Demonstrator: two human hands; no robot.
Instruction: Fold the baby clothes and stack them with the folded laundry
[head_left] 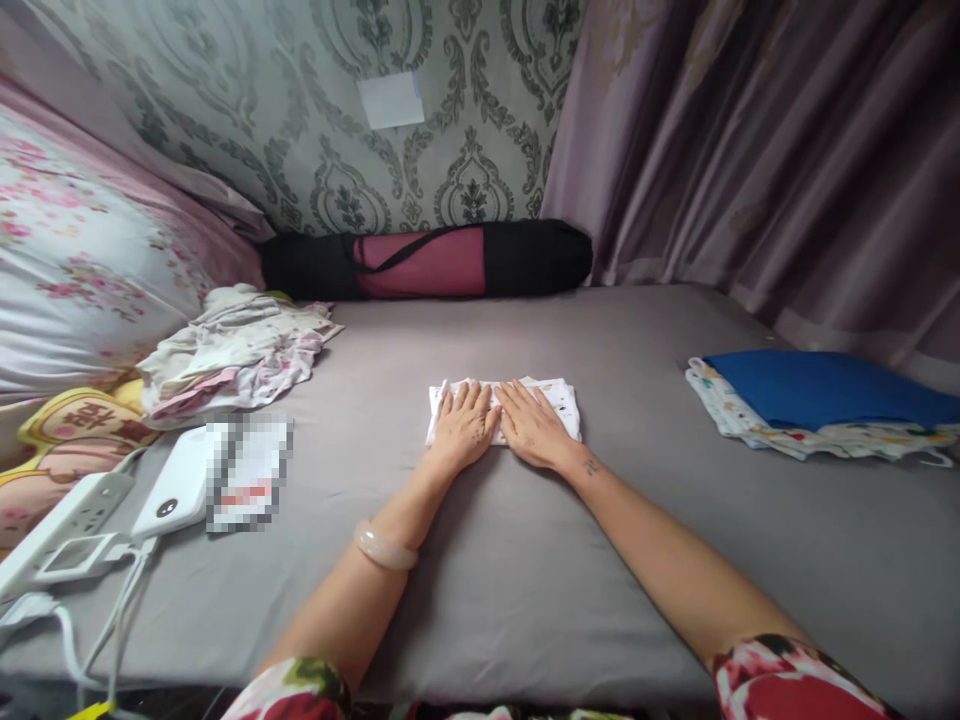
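Note:
A small white folded cloth garment [564, 405] with a scattered print lies on the grey sheet in the middle of the view. Pressing flat on its left half is my left hand [466, 425], fingers stretched forward. My right hand [534, 425] rests flat beside it on the right half, fingers also stretched out. Both palms face down, and the hands nearly touch at the thumbs. They hide much of the cloth's middle; its far edge and both side edges show around them.
On the right lies a stack of folded fabric with a blue piece [832, 388] on top. To the left are crumpled clothes [240, 345], a white power bank [180, 480], and a power strip [75, 515] with cables. A long black-and-maroon bag [424, 262] lies along the wall.

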